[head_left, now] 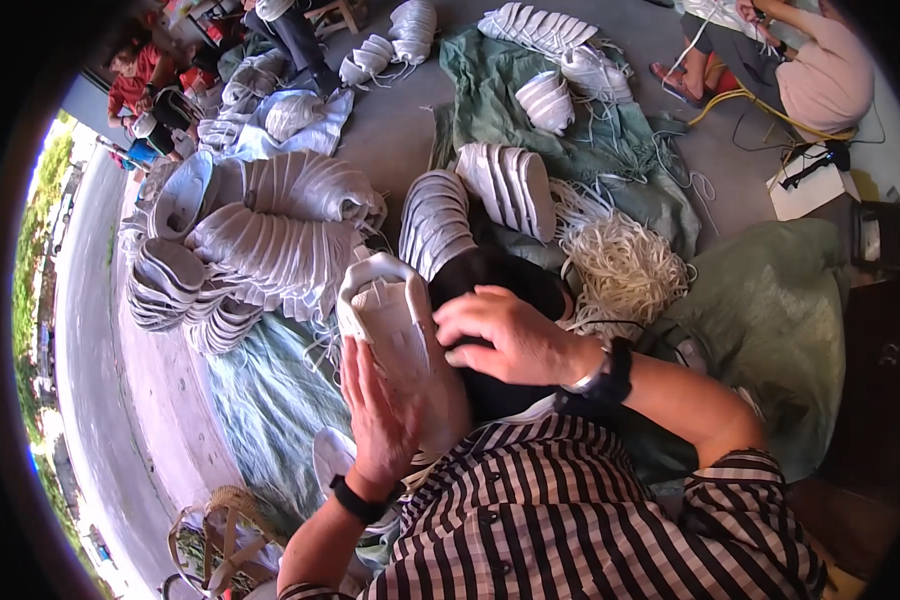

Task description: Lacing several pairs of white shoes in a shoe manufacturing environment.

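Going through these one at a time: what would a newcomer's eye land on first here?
Probably the white shoe upper near the centre, with the left hand against its near-left part and the right hand by its right edge. Next, the nested stacks of pale shoe uppers to the left and the tangled heap of white laces to the right.

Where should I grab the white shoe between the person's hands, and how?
Probably pinch the white shoe by its padded rim, from the side farthest from the person: it's thick and stands uncovered, while the left hand covers the left side and the right hand is by the right edge.
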Tool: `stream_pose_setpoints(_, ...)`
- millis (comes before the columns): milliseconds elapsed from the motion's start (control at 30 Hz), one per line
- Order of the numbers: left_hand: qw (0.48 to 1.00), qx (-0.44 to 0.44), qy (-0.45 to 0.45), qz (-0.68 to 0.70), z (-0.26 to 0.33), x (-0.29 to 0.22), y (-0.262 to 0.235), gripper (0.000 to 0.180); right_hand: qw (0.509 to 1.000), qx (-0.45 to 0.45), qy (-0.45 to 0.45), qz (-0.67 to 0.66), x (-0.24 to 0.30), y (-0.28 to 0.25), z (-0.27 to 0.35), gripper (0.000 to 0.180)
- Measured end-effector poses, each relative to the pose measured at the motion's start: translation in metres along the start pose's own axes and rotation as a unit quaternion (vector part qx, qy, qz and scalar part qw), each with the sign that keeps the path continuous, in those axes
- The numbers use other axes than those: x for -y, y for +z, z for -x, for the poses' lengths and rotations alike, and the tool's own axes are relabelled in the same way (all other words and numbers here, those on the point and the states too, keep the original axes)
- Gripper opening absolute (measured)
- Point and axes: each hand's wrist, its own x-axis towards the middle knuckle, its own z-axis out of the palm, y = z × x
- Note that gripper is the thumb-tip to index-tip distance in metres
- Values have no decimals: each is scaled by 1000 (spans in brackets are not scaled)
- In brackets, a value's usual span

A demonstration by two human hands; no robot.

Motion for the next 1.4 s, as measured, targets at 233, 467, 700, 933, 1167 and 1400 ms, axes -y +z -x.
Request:
stream_pose_setpoints(233,990,100,95,3,83,-6,-15,61,952,196,-68,227,44,3,68,7)
stream_pose_setpoints(467,989,51,-116,75,109,2,-16,33,961,206,38,183,53,-2,80,11)
stream_pose_setpoints(700,979,85,-98,157,115,-5,-27,20,918,281,164,226,72,-21,88,13)
stream_pose_setpoints(933,989,119,-13,85,69,-12,-45,19,926,246,234,166,71,-41,78,11)
stream_pose_setpoints(1167,891,165,-42,420,2,-74,-27,27,959,151,219,-99,109,-44,16,14)
stream_pose_setpoints(1400,801,347,-229,430,-11,-41,-69,20,863,-131,311,-377,44,-98,37,11)
